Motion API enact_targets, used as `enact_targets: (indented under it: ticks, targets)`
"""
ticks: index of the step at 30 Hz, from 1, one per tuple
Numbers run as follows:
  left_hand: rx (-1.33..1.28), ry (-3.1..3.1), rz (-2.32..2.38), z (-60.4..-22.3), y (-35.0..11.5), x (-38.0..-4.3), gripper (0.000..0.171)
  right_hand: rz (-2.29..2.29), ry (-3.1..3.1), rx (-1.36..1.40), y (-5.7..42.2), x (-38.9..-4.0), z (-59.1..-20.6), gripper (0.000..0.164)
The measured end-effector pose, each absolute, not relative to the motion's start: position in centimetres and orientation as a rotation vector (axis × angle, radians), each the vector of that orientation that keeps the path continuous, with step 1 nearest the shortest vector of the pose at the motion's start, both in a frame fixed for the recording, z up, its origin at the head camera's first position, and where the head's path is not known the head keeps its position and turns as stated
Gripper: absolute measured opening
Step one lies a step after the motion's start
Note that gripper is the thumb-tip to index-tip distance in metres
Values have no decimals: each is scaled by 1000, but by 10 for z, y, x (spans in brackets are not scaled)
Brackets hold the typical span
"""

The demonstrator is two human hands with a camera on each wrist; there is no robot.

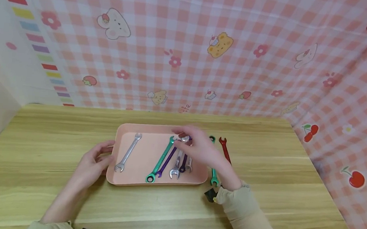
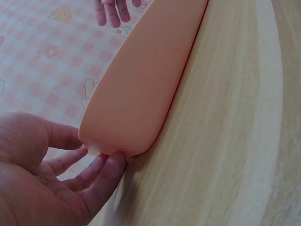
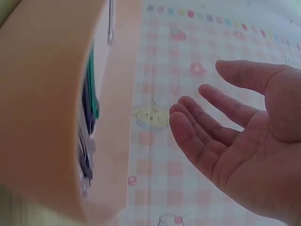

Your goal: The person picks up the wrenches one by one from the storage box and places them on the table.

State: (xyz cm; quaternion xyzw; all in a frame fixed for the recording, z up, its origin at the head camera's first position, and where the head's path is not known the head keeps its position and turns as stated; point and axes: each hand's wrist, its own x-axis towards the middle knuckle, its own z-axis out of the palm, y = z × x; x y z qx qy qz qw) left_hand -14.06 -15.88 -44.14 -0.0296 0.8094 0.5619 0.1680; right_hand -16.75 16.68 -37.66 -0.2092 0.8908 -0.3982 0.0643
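A pink tray (image 1: 140, 186) lies on the table with several wrenches in it. A silver open-end wrench (image 1: 128, 153) sits apart at its left end; toward the right lie a green ratcheting wrench (image 1: 162, 159), a purple wrench (image 1: 168, 162) and a silver wrench (image 1: 177, 164), with others partly covered. My left hand (image 1: 90, 164) touches the outside of the tray's left end, thumb and fingertips resting against its wall (image 2: 127, 94). Above the tray's right end hovers my right hand (image 1: 197, 144); the right wrist view shows its fingers spread and loosely bent, nothing held.
Right of the tray lie a green wrench (image 1: 214, 178) and a red wrench (image 1: 224, 150), both partly hidden by my right hand and forearm. Wooden tabletop (image 1: 46, 132) surrounds the tray. Checked cloth (image 1: 187, 71) hangs at the back and right.
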Motion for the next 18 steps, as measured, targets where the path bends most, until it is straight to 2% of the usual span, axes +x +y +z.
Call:
enact_targets:
  ticks: [10,18]
  targets:
    - [-77,2298,1589,-441,-156,-140,57,-1153,2622,-731,146,-166,-375,40]
    - [-88,2307,1599,-438,-158,-139,57,-1073,2475,-699,118,-191,-362,43]
